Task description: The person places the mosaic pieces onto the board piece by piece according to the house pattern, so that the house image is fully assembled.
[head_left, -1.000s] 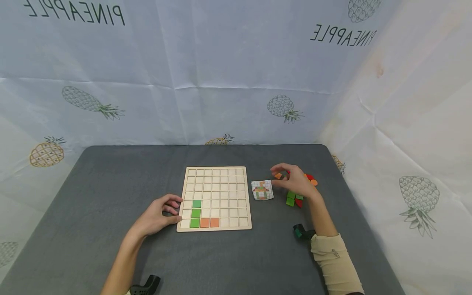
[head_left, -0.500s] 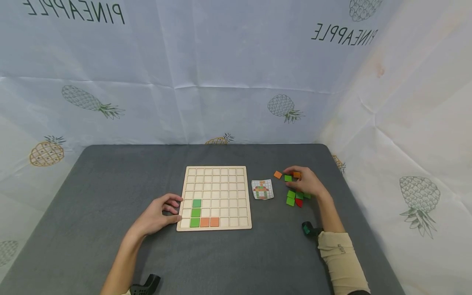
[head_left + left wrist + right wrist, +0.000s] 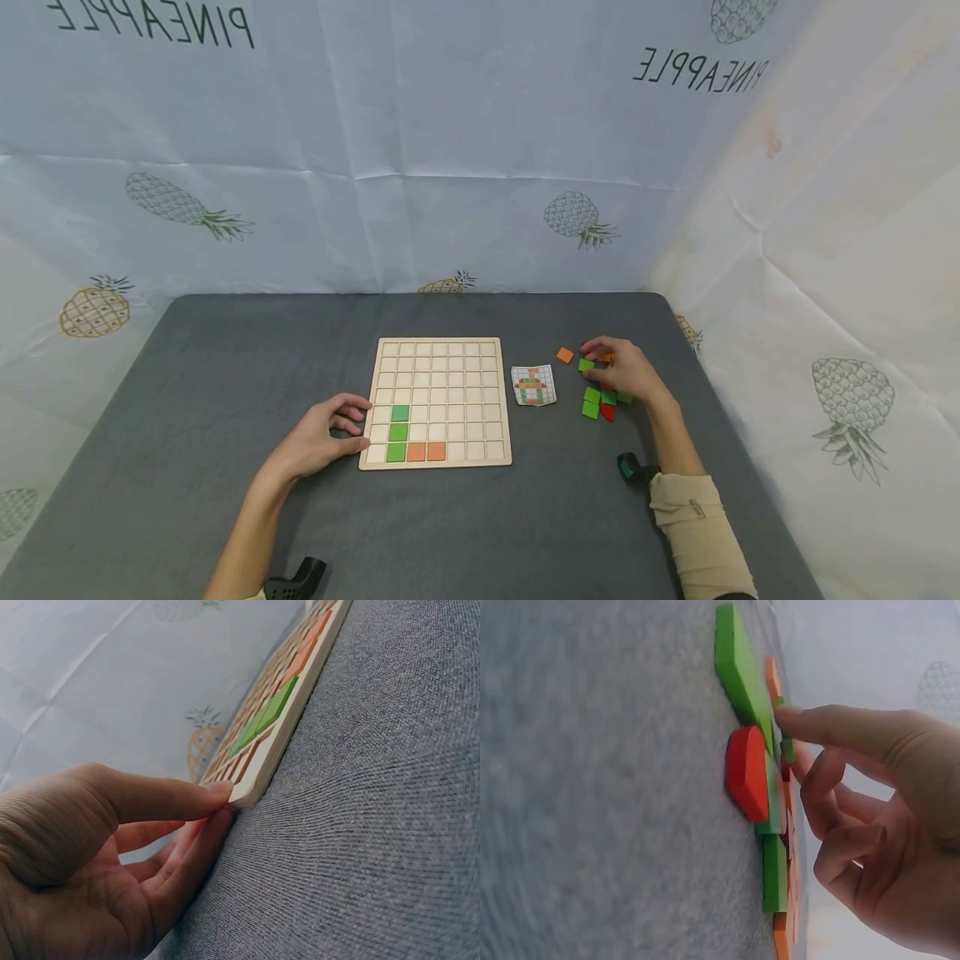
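My left hand [image 3: 318, 437] holds the near left corner of a wooden grid board [image 3: 473, 412], thumb on the top and fingers at the side and under the edge. Green square tiles [image 3: 397, 433] form a column in the board, with two orange tiles [image 3: 426, 452] beside the lowest. Over the loose pieces at the right, my right hand [image 3: 624, 372] pinches a green square tile [image 3: 586, 365] between thumb and index finger. In the right wrist view this tile [image 3: 788, 746] is partly covered by the fingertips, while the other fingers curl inward.
A small pattern card [image 3: 533, 386] lies right of the board. An orange tile [image 3: 565, 355] sits near its far corner. Closer to me are several green tiles [image 3: 591, 403] and a red rounded piece [image 3: 607, 412]. More pieces lie partly hidden beneath the right hand.
My right hand has moved right, away from the card, uncovering the orange tile, and its fingers have closed on the green tile. The left hand and board stay in place.
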### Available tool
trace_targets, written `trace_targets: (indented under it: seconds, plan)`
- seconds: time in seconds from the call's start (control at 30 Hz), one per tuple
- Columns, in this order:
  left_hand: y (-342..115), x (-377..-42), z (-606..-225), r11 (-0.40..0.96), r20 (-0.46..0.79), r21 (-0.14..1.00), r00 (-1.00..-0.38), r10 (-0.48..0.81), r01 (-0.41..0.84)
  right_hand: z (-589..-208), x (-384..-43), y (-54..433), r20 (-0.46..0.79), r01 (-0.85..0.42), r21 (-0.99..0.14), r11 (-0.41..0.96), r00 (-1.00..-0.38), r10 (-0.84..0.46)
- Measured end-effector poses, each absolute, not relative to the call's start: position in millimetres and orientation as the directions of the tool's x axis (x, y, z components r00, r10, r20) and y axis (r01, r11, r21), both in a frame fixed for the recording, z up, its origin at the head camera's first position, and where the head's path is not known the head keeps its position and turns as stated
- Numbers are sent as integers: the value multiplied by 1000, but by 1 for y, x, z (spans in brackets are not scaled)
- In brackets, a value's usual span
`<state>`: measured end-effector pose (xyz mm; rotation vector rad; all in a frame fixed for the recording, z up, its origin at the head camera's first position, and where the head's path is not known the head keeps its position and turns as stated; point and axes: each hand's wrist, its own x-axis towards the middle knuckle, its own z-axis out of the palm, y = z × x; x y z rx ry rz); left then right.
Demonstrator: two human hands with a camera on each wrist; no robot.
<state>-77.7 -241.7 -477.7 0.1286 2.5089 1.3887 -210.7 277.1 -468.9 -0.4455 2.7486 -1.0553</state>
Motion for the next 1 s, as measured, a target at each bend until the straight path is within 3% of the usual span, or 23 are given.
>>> trace_targets:
  seconds: [0.33,0.6,1.0]
  plan:
    - [-240,-76,-477,523,-172,851,-961,215,-36,-452,-201,236,25,-310,-769,559,-888,-458]
    - [-241,-76,-476,522,-156,853,-962,224,-17,-441,-185,186,0,-306,-831,465,-835,-550]
    - [-242,-76,-477,528,-158,849,-961,228,-14,-455,-171,124,-11,-430,-776,461,-723,-691]
